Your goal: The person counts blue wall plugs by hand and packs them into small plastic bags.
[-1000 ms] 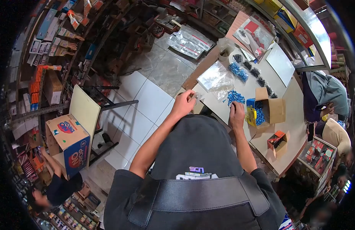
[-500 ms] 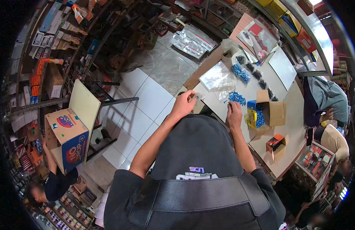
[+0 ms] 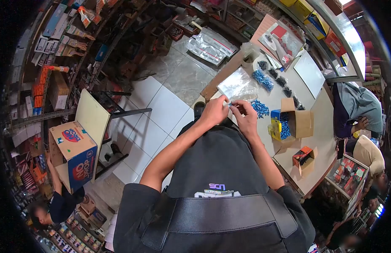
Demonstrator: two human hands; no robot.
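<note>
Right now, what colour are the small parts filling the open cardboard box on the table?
Blue: the small parts in the open cardboard box, clearest in the head view.

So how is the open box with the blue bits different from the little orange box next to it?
The open brown-and-yellow cardboard box is bigger than the small orange cardboard box. The bigger box shows a heap of small blue pieces inside; the orange box's inside looks dark, its contents unclear. The bigger box sits nearer the hands. Both are open and rest on the pale counter.

Open box (image 3: 293,122) on the table (image 3: 318,139), loose plugs (image 3: 259,107) left of it, small box (image 3: 304,157) nearer.
</note>
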